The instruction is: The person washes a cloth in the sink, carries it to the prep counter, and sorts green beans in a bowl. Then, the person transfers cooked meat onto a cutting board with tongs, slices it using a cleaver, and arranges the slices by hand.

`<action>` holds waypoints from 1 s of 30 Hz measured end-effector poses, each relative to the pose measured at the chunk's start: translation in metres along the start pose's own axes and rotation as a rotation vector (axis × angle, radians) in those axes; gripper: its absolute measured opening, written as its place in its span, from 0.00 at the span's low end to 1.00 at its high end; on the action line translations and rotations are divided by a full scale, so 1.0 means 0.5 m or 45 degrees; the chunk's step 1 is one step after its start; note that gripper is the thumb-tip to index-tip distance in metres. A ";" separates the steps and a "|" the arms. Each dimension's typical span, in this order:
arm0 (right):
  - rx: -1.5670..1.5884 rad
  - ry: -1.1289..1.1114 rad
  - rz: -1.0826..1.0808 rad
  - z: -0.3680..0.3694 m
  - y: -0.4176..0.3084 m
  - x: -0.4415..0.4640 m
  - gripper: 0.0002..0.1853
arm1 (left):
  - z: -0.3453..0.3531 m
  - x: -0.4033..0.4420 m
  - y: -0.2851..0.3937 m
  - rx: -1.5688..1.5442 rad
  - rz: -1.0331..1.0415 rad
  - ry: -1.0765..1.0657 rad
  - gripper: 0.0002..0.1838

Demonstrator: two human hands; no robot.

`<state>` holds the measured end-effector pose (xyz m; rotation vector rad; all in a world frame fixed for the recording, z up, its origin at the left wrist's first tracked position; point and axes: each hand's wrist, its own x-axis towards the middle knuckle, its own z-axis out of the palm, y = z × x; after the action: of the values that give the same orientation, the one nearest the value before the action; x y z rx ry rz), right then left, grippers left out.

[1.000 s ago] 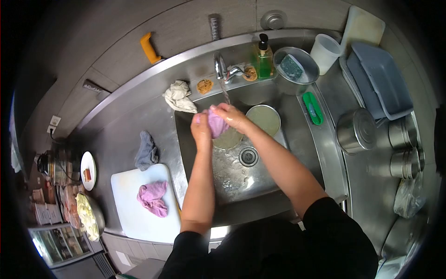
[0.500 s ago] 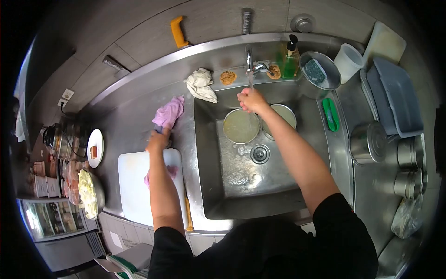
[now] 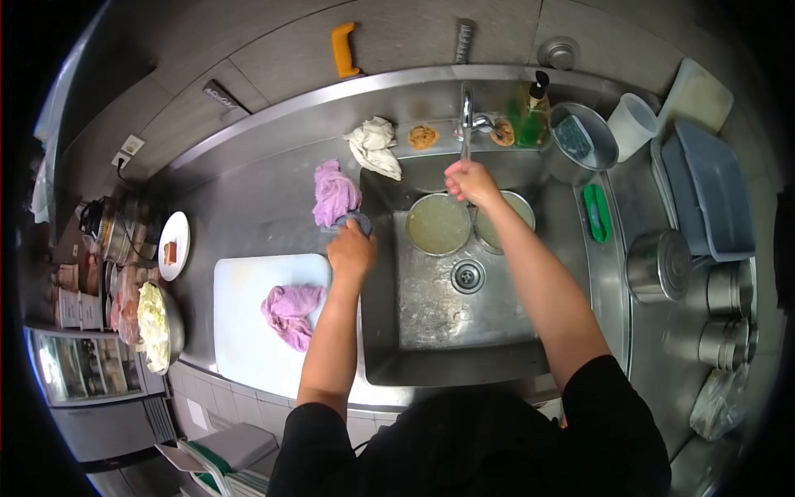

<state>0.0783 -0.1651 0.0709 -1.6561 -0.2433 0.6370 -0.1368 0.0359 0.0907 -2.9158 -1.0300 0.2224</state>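
My left hand (image 3: 353, 250) grips a grey-blue cloth (image 3: 352, 222) at the left edge of the sink (image 3: 431, 323). Just beyond it a pink cloth (image 3: 334, 192) lies crumpled on the steel counter. Under the running tap (image 3: 468, 108) is my right hand (image 3: 470, 181), fingers curled together in the water; whether they hold anything is hidden. Two round containers (image 3: 438, 224) of cloudy liquid stand in the sink below it. A second pink cloth (image 3: 293, 315) rests on the white cutting board (image 3: 240, 290).
Behind the sink are a white cloth (image 3: 374, 147), a green soap bottle (image 3: 532, 114) and a metal pot (image 3: 609, 149) with a sponge. A green brush (image 3: 596, 213), lidded pot (image 3: 658, 265) and grey tubs (image 3: 712, 190) stand right. A white plate (image 3: 174, 246) is left.
The first pink cloth has left my hands and now lies on the counter. My left hand has taken hold of the grey-blue cloth and brought it to the sink edge. My right hand stays under the tap.
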 end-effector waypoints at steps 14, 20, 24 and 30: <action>0.074 -0.139 0.172 -0.020 0.000 -0.095 0.35 | 0.000 0.038 0.216 -2.082 0.302 -0.587 0.26; 0.151 0.079 0.070 -0.082 0.027 -0.115 0.32 | -0.047 0.085 0.318 -2.159 0.345 -0.684 0.18; 0.255 0.303 0.086 -0.090 0.021 -0.121 0.33 | -0.009 0.122 0.364 -2.421 0.353 -0.625 0.14; -0.344 0.412 -0.202 -0.065 0.037 -0.126 0.30 | -0.062 0.088 0.370 -2.218 0.370 -0.324 0.08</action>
<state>0.0401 -0.2278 0.0720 -1.9477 -0.2298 0.2166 0.0169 -0.0803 0.1002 -4.6553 -1.0617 -0.7312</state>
